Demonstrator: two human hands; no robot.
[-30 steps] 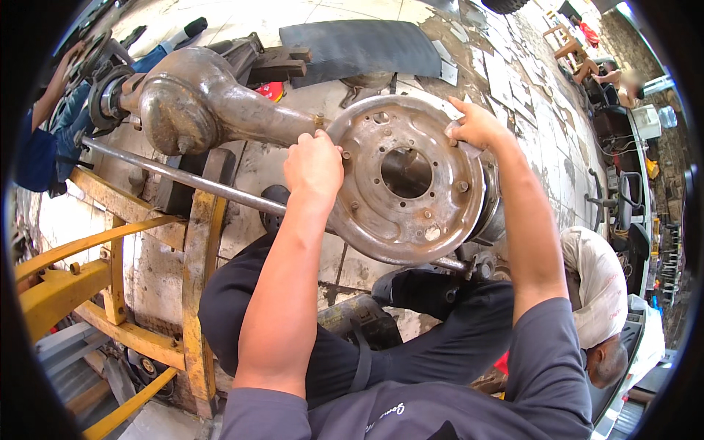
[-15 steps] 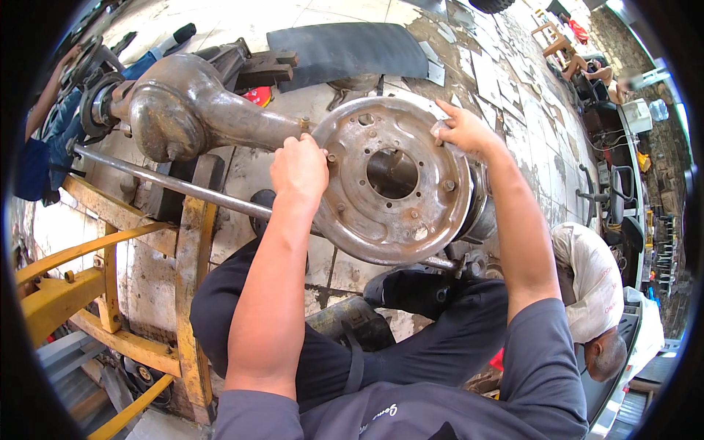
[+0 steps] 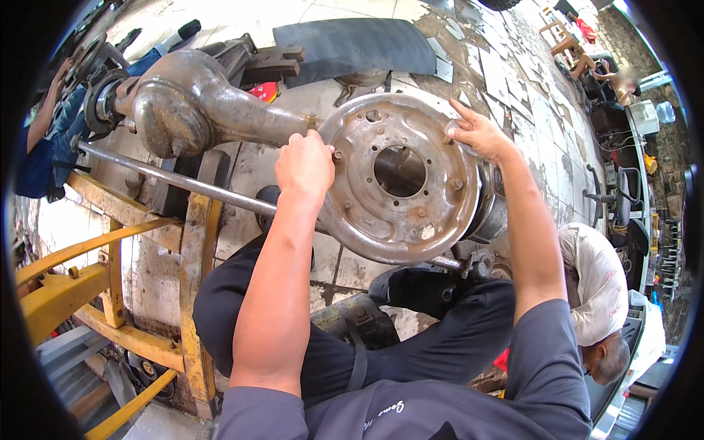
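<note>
A round, worn brake backing plate with a large centre hole and several small holes stands in front of me, at the end of a rusty axle housing. My left hand is closed on its upper left rim, knuckles up. At the upper right rim, my right hand grips the edge with thumb and curled fingers while the index finger points outward. A small pale bit shows by that thumb; I cannot tell what it is. Behind the plate's right side, a dark drum-like part is partly hidden.
A long steel rod runs below the axle housing. A yellow metal frame stands at the left. Beyond lies a black curved panel. Another person bends close at my right; a person in blue is at far left.
The whole view has shifted slightly, so things appear a little further right. Both hands keep their places on the backing plate, with no clear turn of it.
</note>
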